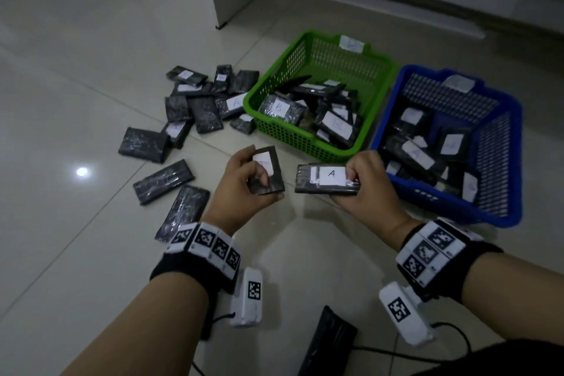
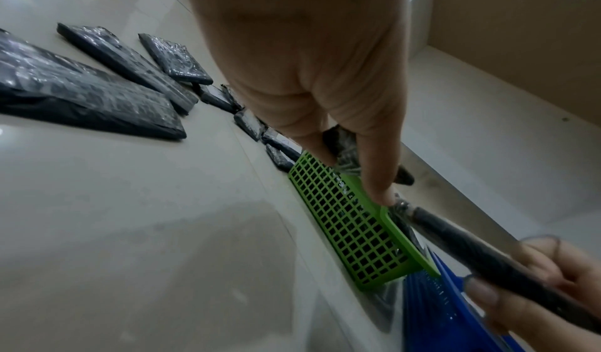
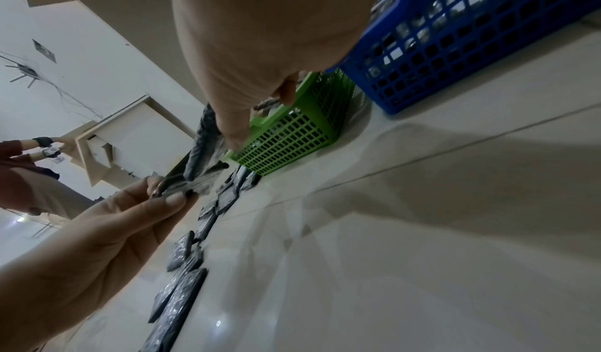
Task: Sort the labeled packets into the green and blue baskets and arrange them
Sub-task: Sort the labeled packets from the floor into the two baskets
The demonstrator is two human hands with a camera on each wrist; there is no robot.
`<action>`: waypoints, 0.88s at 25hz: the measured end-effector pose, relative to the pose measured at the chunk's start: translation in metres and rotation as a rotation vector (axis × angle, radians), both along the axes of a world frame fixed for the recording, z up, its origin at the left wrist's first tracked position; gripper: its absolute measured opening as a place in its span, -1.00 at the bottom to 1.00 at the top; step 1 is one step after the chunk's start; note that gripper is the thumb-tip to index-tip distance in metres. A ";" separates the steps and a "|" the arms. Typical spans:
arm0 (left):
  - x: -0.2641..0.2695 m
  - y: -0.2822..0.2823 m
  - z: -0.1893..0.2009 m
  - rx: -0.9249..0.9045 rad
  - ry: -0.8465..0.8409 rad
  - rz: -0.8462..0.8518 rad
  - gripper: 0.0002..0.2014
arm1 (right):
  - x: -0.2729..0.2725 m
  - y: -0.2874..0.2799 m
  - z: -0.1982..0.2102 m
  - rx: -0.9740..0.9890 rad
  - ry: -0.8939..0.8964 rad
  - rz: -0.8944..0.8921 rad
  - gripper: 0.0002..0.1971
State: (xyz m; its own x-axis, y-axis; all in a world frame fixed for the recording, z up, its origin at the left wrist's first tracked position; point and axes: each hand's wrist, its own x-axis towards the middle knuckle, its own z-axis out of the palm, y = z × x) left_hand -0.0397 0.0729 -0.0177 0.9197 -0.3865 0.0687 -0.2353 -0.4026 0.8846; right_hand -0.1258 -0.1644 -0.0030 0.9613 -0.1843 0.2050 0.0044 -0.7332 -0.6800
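Head view shows our left hand pinching a smudged-label packet and our right hand gripping the packet marked A before the blue basket and green basket, so we may misread and missort the smudged one

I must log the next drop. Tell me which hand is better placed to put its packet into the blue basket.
Right. The right hand holds the packet labelled A beside the blue basket; the left hand is farther off.

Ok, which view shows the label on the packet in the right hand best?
Head view: the packet faces up, its label reads A, gripped by the right hand. Both wrist views catch only its dark edge, no label.
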 end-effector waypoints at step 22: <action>-0.006 -0.191 0.021 -0.013 -0.113 -0.337 -0.71 | -0.019 -0.131 -0.001 -0.111 0.065 -0.523 -0.62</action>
State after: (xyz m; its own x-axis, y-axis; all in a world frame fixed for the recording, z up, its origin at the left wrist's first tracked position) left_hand -0.0453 -0.1180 0.0036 0.7266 -0.6657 0.1700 -0.4498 -0.2740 0.8500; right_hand -0.1452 -0.2955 -0.0041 0.7584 -0.6224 0.1937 -0.4200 -0.6938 -0.5850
